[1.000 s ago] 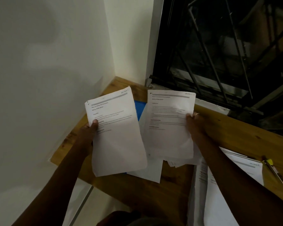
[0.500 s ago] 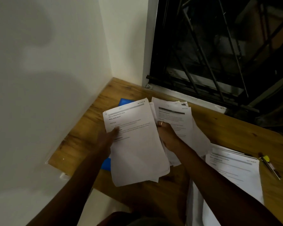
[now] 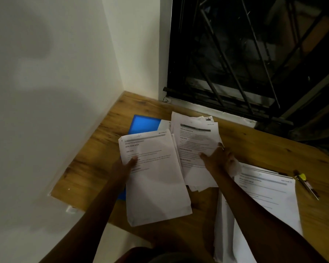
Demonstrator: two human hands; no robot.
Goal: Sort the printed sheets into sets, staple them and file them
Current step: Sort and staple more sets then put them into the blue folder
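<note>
My left hand (image 3: 124, 166) holds a printed sheet (image 3: 156, 177) by its left edge, thumb on top, just above the wooden table (image 3: 254, 147). A loose pile of printed sheets (image 3: 196, 141) lies to its right, and my right hand (image 3: 219, 158) rests on that pile with the fingers spread. A blue folder (image 3: 143, 123) lies flat under the papers at the back left. Another stack of printed sheets (image 3: 266, 198) lies at the right, reaching over the table's front edge.
A white wall (image 3: 55, 92) bounds the table on the left. A dark barred window (image 3: 254, 54) stands behind it. A pen with a yellow cap (image 3: 305, 183) lies at the far right of the table.
Both hands came down towards the table. My right hand laid its sheet on the loose pile and now rests on it; my left hand still holds its sheet, lowered and nearer the pile.
</note>
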